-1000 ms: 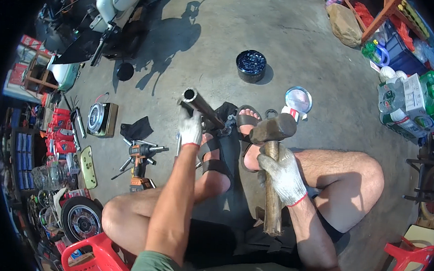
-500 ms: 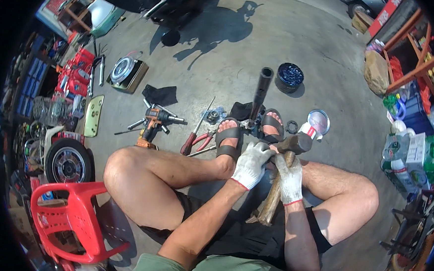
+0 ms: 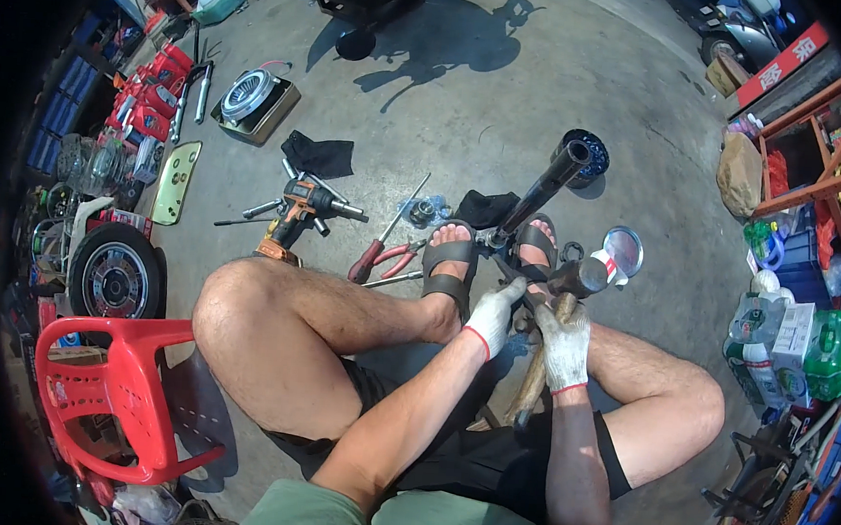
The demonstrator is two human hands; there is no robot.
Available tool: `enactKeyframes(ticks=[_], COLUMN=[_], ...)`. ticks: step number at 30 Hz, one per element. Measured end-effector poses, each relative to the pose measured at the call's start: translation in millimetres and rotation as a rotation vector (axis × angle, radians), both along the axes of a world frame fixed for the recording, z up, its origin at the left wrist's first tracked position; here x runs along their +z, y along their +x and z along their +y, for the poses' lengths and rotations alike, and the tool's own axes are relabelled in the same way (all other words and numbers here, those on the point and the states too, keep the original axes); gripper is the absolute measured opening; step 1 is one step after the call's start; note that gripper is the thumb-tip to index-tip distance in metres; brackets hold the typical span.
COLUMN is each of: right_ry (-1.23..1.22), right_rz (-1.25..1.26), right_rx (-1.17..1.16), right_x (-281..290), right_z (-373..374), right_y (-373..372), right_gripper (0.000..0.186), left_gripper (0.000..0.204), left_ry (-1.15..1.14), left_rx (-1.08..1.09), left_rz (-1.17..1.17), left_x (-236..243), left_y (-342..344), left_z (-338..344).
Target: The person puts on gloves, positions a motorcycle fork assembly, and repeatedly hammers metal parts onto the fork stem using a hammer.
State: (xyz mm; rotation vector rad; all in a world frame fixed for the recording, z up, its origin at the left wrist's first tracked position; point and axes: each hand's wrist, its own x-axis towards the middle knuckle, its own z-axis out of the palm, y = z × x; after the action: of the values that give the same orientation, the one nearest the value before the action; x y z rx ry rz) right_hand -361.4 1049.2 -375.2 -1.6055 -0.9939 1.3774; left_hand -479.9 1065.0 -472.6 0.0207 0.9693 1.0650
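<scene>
My right hand point(image 3: 563, 348), in a white work glove with a red cuff, is closed around the wooden handle of a hammer point(image 3: 581, 278). The hammer's dark metal head is up, toward my right foot, and its handle slants down between my legs. Beside it, my gloved left hand point(image 3: 491, 317) is closed near the lower end of a dark metal tube point(image 3: 546, 188); what its fingers hold is hidden. The tube leans up and to the right between my sandalled feet, its open end in front of a round tub of dark contents point(image 3: 591, 155).
Left of my feet lie a screwdriver point(image 3: 372, 260), red-handled pliers point(image 3: 400, 257), a cordless drill point(image 3: 293, 218) and a black cloth point(image 3: 317, 155). A round lid point(image 3: 623, 250) lies to the right. A red plastic chair point(image 3: 133, 404) and a wheel point(image 3: 114, 284) stand at left; bottles point(image 3: 827, 360) at right.
The tube has tipped to the right, its top now overlapping the tub. My left hand has turned and its fingers have curled inward. The right hand still holds the hammer. The whole view has shifted slightly.
</scene>
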Motion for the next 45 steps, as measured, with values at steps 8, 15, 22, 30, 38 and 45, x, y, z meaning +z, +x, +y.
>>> enactKeyframes(ticks=[8, 15, 22, 30, 38, 45], right_ry=[0.049, 0.028, 0.013, 0.014, 0.138, 0.106], right_rz=[-0.091, -0.216, -0.194, -0.092, 0.094, -0.080], right_rx=[-0.017, -0.060, -0.072, -0.064, -0.101, 0.070], right_x=[-16.2, -41.0, -45.1, -27.7, 0.8, 4.8], right_z=[-7.9, -19.1, -20.3, -23.7, -28.1, -17.1], right_y=[6.9, 28.9, 33.1, 25.3, 18.2, 18.5], right_gripper=[0.026, 0.028, 0.026, 0.020, 0.017, 0.015], left_gripper=[0.026, 0.023, 0.020, 0.018, 0.024, 0.020], left_ry=[-0.179, -0.050, -0.107, -0.112, -0.099, -0.122], left_rx=[0.084, 0.154, 0.268, 0.344, 0.335, 0.316], left_rz=[-0.526, -0.584, -0.626, -0.775, -0.719, -0.673], left_x=[-26.2, -44.9, -44.6, -36.3, -37.1, -38.1], left_y=[-1.6, -4.9, 3.7, -0.4, 0.8, -8.0], left_z=[26.8, 32.0, 41.4, 48.9, 51.3, 56.5])
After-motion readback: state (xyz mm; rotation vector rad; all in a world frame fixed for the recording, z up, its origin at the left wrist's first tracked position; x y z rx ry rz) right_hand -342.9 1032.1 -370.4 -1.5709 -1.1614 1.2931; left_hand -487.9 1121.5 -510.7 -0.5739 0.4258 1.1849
